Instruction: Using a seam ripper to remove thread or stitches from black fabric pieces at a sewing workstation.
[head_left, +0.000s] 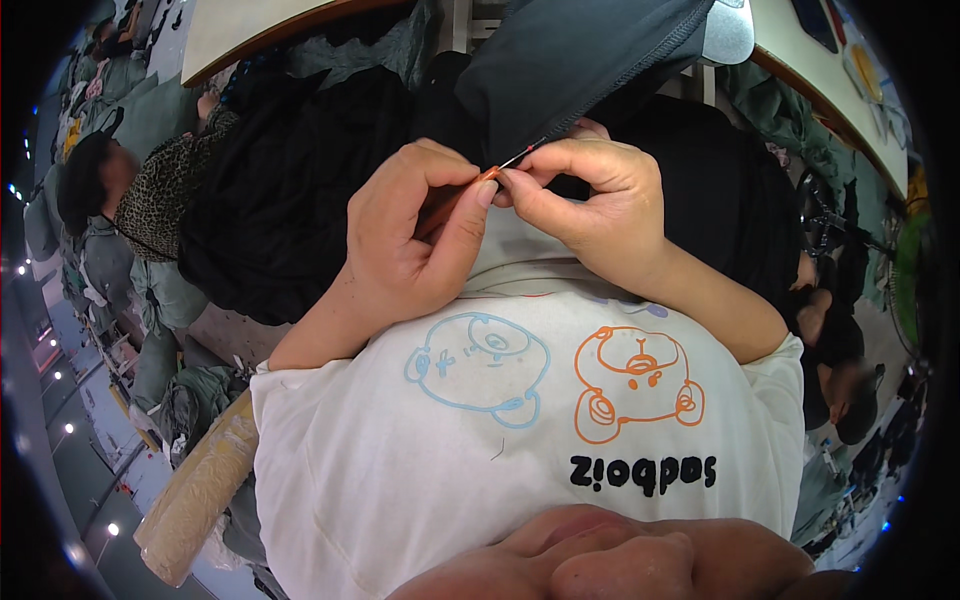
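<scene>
"Face (620, 568) nearest. Any risk?"
"Left hand (415, 225) pinches the orange-handled tool (490, 174); right hand (600, 195) seemingly pinches dark cloth (590, 65) at its tip. A slipping grip could snag fabric."

Cloth (580, 70) top ctr, tabletop (805, 62) upper R, roll (200, 490) lower L

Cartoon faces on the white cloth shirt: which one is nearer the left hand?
The light-blue outlined face, nearer the person's bare left hand. The orange outlined face sits farther toward the person's right.
</scene>
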